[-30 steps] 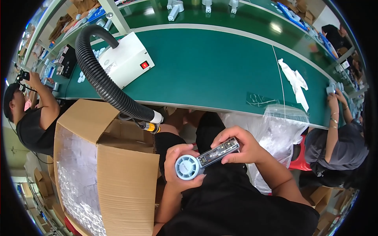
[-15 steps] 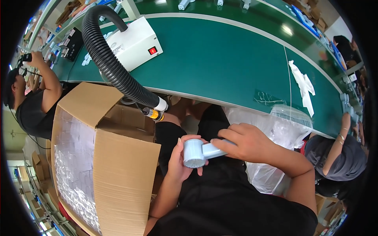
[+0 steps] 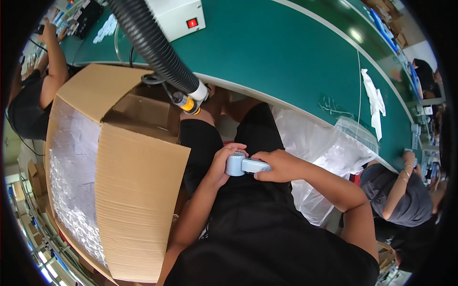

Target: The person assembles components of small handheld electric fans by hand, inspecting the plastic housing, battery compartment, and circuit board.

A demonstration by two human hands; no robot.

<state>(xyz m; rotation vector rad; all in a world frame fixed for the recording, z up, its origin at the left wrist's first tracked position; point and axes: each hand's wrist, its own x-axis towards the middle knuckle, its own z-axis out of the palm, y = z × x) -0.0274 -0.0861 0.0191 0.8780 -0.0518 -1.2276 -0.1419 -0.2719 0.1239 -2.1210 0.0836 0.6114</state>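
Observation:
A light-blue plastic device (image 3: 234, 165) with a round, cylinder-shaped head and a short flat handle is held over my lap. My left hand (image 3: 221, 164) wraps the far and left side of the round head, its fingers curled across the top. From the right, my right hand (image 3: 280, 166) grips the handle, thumb on the near side and index finger along the far side. Part of the handle's end is covered by that hand. Both hands touch the device at once.
An open cardboard box (image 3: 143, 205) with see-through wrapped trays stands at my left. Above it hangs a black ribbed hose (image 3: 155, 45) from a white machine (image 3: 179, 19). A green table (image 3: 267, 52) carries a white glove (image 3: 374, 102). Plastic bags (image 3: 310, 157) hang beside my right leg. A co-worker (image 3: 396, 190) sits at right.
The device has turned so the head's round end, which faced me, now points away and its side shows. Both hands have shifted their grip, and the view has tilted downward.

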